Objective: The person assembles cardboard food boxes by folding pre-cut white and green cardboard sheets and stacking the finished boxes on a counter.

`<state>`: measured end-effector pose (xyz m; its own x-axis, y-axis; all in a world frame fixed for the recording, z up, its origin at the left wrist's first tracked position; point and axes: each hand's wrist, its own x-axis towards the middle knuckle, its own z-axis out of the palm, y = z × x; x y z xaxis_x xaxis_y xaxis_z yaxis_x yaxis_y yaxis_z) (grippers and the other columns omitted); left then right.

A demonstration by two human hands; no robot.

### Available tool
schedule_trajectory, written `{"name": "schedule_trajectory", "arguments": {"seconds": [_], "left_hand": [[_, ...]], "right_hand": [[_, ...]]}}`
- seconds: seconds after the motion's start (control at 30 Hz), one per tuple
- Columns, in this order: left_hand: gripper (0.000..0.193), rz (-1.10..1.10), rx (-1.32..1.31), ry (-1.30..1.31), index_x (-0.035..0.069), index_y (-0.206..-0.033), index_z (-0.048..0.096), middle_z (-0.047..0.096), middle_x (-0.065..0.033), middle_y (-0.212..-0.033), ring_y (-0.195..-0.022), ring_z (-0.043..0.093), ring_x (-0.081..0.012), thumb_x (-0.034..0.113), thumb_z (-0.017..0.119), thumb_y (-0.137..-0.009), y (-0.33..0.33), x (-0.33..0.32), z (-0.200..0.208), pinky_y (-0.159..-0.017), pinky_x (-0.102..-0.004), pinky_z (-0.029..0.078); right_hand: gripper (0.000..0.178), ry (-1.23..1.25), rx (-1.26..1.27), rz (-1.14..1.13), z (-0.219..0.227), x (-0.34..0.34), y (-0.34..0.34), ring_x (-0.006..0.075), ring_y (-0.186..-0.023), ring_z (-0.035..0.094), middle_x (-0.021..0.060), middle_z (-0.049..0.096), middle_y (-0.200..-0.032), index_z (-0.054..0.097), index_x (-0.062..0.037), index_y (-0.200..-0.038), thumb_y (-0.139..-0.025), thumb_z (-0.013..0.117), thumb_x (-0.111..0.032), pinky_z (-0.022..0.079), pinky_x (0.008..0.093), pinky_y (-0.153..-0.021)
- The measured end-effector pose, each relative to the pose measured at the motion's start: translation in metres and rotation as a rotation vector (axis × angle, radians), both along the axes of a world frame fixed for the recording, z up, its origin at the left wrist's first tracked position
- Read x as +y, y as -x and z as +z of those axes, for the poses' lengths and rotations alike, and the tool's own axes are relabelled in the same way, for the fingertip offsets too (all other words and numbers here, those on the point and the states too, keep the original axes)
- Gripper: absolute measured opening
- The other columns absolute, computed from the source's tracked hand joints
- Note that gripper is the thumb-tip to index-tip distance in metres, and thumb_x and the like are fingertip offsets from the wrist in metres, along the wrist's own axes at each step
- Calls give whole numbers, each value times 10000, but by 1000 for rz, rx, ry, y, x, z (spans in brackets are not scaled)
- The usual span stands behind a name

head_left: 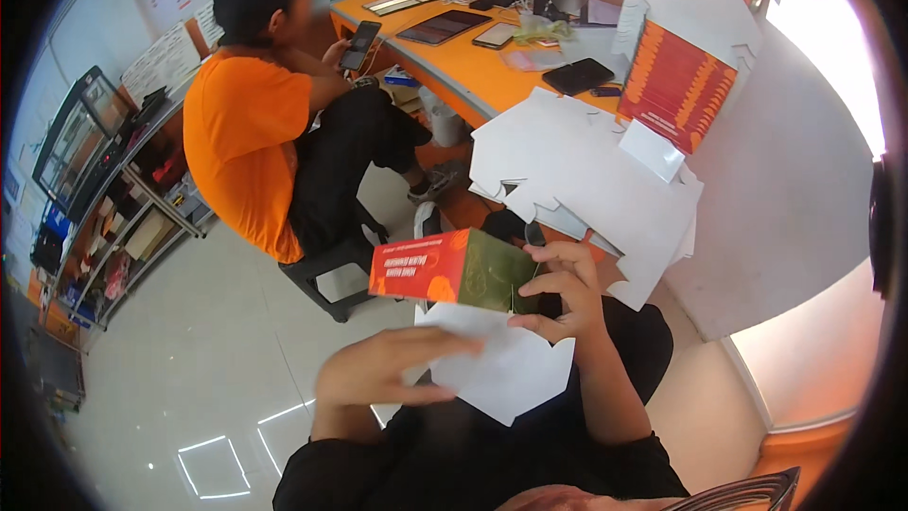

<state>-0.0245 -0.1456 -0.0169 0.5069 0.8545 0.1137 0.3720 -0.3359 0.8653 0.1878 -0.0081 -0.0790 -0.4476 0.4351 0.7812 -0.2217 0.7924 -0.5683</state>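
A partly folded cardboard box [486, 271] with red and green printed faces is tilted above my lap. Its white panels [511, 374] spread out below the printed side. My right hand [563, 295] grips the box at its green end, thumb beneath and fingers bent over the edge. Over the white panel lies my left hand [392, 367], fingers stretched out and thumb apart, with the fingertips blurred by motion. Whether those fingertips touch the panel I cannot tell.
White flat card blanks [586, 161] are stacked on the orange table [435, 71]. Red printed blanks [676, 85] lie behind them. Beside the table, a person in an orange shirt [248, 137] sits on a dark stool [331, 276], holding a phone [360, 44]. A metal shelf [156, 218] stands left.
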Motion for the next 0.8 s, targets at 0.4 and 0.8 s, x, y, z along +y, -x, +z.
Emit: {"name": "schedule_trajectory", "arguments": {"seconds": [0.4,0.8], "left_hand": [[926,280,-351,-216,34,-1254,443,542,-211,-1191,-1080,558,-274,270,859,-462,9,-13,-21,-895,-320,422],[759,524,-883,-647,113,-1296,357,456,-169,-1253,-1116,496,-310,564,596,-734,63,10,-27,-932,-479,424]], "right_hand": [[742,0,-172,261,23,-38,19,258,-1137,444,118,406,-1221,440,-114,-1223,-591,817,-214,391,364,-939],[345,732,300,511,23,-26,-20,242,-1163,431,95,365,-1234,395,-47,-1208,-922,451,-230,359,388,-956]]}}
